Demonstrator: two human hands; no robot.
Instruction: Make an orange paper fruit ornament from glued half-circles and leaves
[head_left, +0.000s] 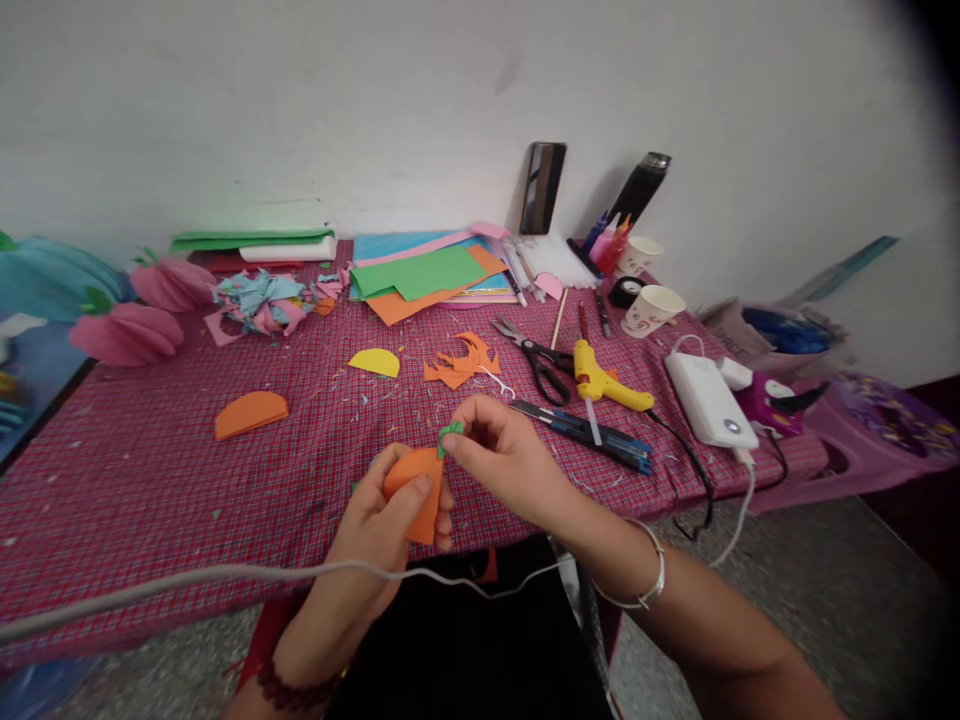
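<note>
My left hand (390, 505) is closed on a folded orange paper piece (424, 510), held above the table's front edge with the thumb across its face. Pinched between the thumb and forefinger of my right hand (499, 450) is a small green paper piece (448, 434). It meets the top corner of the orange paper; whether it is stuck there I cannot tell. On the cloth to the left lies a stack of orange half-circles (252, 414). A yellow half-circle (375, 362) and orange paper scraps (461, 362) lie beyond my hands.
Right of my hands lie scissors (544, 365), a yellow glue gun (600, 380) and a blue utility knife (592, 437). Paper cups (652, 311) and a white power bank (711, 400) stand farther right. Pink paper pumpkins (127, 335) sit at left. A white cable (247, 572) crosses in front.
</note>
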